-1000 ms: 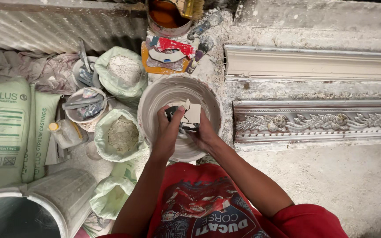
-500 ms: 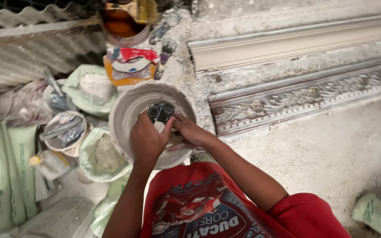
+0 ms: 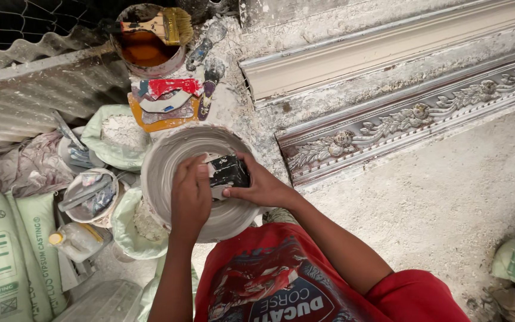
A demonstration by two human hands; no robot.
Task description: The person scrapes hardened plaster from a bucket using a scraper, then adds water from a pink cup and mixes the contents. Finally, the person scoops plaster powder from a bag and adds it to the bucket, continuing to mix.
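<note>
Both hands meet over a round, plaster-smeared bowl (image 3: pixel 168 179), so that anything scraped or dripping falls back inside it. The right hand (image 3: pixel 263 188) has its grip closed on a dark, plaster-caked scraper (image 3: pixel 229 172), fingers wrapped around its far side and thumb along the near edge, holding it level above the middle of the bowl. The left hand (image 3: pixel 191 194) lies just beside that grip, fingers curled down onto the scraper's pale end; whether it pinches the tool or only rubs it I cannot tell. The bowl itself shows only grey-white smears ringing its inner wall; what lies at its bottom is hidden by the hands. Beyond the grip, away from the person, a flat orange tray (image 3: pixel 150 122) carries a red and a white scraper, and past it stands a pot of brown liquid (image 3: pixel 144 50) with a wide brush (image 3: pixel 162 25) laid across its rim, bristles clear of the liquid. To the left of the grip, an open green bag (image 3: pixel 99 146) holds white powder, a small tub (image 3: pixel 87 197) holds several tools, and a second open bag (image 3: pixel 127 229) sits against the bowl. Printed sacks (image 3: pixel 1 250) stand further left. To the right of the grip, two long moulded cornices (image 3: pixel 412 113) lie side by side on the dusty floor (image 3: pixel 448 197), kept within reach.
</note>
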